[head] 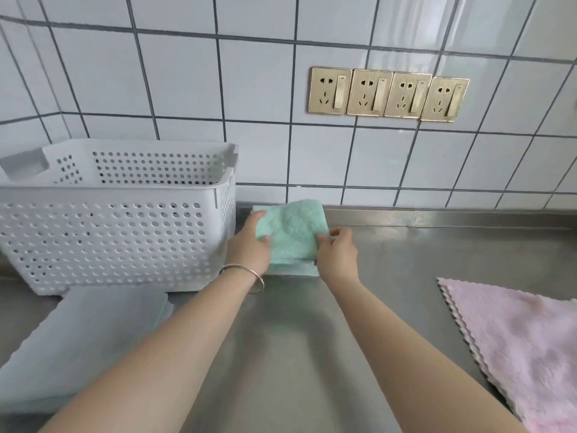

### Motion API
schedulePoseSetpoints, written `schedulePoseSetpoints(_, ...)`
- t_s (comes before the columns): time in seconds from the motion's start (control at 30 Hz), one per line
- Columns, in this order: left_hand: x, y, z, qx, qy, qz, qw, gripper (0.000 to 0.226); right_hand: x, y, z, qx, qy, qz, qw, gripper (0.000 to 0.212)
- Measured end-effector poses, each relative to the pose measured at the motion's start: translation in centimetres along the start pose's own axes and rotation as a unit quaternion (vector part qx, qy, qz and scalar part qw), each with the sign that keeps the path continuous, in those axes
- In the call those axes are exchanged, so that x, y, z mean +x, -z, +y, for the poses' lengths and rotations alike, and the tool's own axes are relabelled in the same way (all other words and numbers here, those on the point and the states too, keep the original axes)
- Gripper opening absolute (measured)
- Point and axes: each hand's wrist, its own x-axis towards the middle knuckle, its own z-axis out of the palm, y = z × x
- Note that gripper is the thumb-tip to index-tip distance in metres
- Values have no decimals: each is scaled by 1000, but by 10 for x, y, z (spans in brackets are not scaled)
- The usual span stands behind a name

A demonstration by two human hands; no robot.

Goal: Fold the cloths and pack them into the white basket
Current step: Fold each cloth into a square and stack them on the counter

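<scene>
A folded green cloth (292, 232) is held between both hands, just right of the white basket (115, 235), over a small stack of folded green cloths on the steel counter. My left hand (251, 245) grips its left edge and my right hand (337, 250) grips its right edge. The perforated basket stands at the back left and I cannot see anything inside it. A pile of unfolded pink cloths (518, 345) lies at the right. A stack of pale blue-white cloths (81, 345) lies in front of the basket at the left.
The steel counter (287, 354) runs to a tiled wall behind. A row of gold wall sockets (387, 95) sits above the counter at the right. A silver bangle (249, 276) circles my left wrist.
</scene>
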Motion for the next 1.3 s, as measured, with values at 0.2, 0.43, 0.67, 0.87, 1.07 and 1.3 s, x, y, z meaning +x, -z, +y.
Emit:
schedulePoseSetpoints(0.2,55,-30,-24,142,-14,-40,989,38,55,-27,20,-57,-19,2,998,41)
schedulePoseSetpoints(0.43,63,-47,-35,192,-24,-52,980,40,71,-37,41,-193,25,-3,981,36)
schedulePoseSetpoints(0.67,69,-57,-43,381,-78,-89,917,61,88,-44,46,-513,261,-121,809,52)
schedulePoseSetpoints(0.87,75,-54,-56,389,-25,-164,906,64,95,-58,50,-460,184,-199,845,53)
schedulePoseSetpoints(1.07,58,-41,-15,393,-118,-105,906,78,70,-14,21,-361,208,-148,897,56)
schedulePoseSetpoints(1.3,-38,-96,55,203,-307,-123,922,78,-38,148,65,-377,232,34,896,39)
